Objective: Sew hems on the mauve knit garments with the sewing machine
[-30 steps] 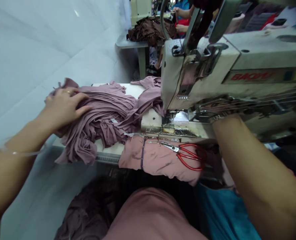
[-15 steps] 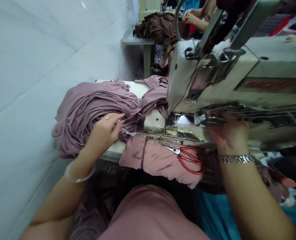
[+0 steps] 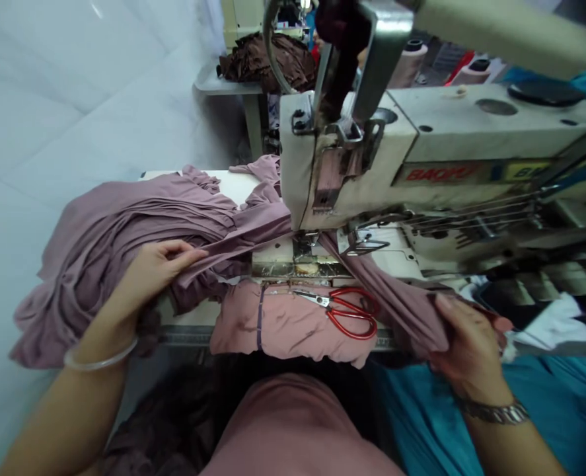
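My left hand (image 3: pixel 156 271) lies on a heap of mauve fabric (image 3: pixel 109 231) left of the sewing machine (image 3: pixel 421 158), its fingers pinched on a fold that runs toward the needle area (image 3: pixel 305 244). My right hand (image 3: pixel 466 347) is closed on a strip of the same mauve fabric (image 3: pixel 386 297) that comes out from under the presser foot toward the lower right. Red-handled scissors (image 3: pixel 345 311) rest on a pink cloth pad (image 3: pixel 283 324) at the table's front edge, between my hands.
A second table (image 3: pixel 228 82) at the back carries a pile of brown fabric (image 3: pixel 267 59). Thread cones (image 3: pixel 406 59) stand behind the machine. Blue cloth (image 3: pixel 545 396) lies at the lower right, dark fabric on my lap, and a pale wall on the left.
My left hand slid from the top of the heap toward the machine and took a fold. My right hand came out from under the machine arm, pulling a fabric strip to the lower right.
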